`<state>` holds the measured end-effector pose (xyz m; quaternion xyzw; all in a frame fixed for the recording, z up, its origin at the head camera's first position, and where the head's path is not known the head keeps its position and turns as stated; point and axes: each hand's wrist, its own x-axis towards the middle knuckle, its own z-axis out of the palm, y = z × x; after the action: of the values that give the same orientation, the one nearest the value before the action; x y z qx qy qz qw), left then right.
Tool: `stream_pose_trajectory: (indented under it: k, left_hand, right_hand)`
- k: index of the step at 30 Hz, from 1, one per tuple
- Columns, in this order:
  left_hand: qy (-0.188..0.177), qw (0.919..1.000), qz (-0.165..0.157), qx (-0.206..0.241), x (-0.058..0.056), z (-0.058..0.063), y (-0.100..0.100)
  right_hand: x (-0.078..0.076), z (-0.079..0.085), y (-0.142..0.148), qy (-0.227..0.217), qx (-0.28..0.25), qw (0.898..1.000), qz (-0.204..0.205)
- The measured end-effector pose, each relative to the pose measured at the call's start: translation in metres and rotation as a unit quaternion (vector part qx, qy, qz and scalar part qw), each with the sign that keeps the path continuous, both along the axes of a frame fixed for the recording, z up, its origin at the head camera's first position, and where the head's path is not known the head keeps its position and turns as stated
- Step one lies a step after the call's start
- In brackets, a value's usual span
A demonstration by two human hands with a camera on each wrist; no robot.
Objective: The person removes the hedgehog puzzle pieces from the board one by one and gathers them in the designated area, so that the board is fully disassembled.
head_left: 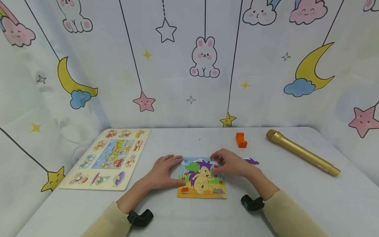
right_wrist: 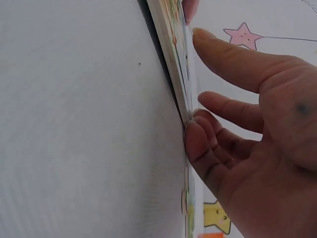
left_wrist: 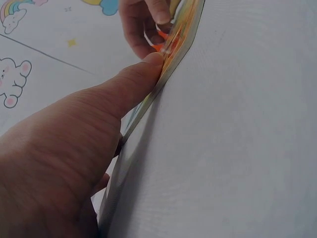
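A hedgehog picture puzzle (head_left: 202,186) lies flat on the table in the head view, purple, green and yellow. My left hand (head_left: 165,171) is at its left side, fingers extended along the edge and thumb laid on the board. The left wrist view shows that thumb (left_wrist: 133,79) on the puzzle's rim. My right hand (head_left: 232,163) is over the upper right part, fingers bent and covering some of the picture. In the right wrist view its fingertips (right_wrist: 197,141) touch the board's corner, with thumb and index finger apart. A purple piece (head_left: 252,161) lies beyond, partly hidden.
A large peg puzzle board (head_left: 128,180) with several vehicle and toy pieces lies on the left. An orange block (head_left: 241,141) sits at the back right. Beside it a gold microphone-shaped stick (head_left: 305,153) lies slantwise. A patterned curtain (head_left: 177,82) hangs behind the table.
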<state>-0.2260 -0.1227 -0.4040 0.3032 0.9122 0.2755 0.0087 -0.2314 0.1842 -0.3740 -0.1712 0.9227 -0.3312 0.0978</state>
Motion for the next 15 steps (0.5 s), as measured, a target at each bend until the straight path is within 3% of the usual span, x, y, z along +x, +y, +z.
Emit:
stream_pose_trajectory:
  k: [15]
  left_hand:
    - [-0.002,1.0,-0.002,0.001,-0.0016,-0.0007,0.0002]
  right_hand:
    - [0.0075,0.0051,-0.0079,0.001,0.052,0.999,-0.01]
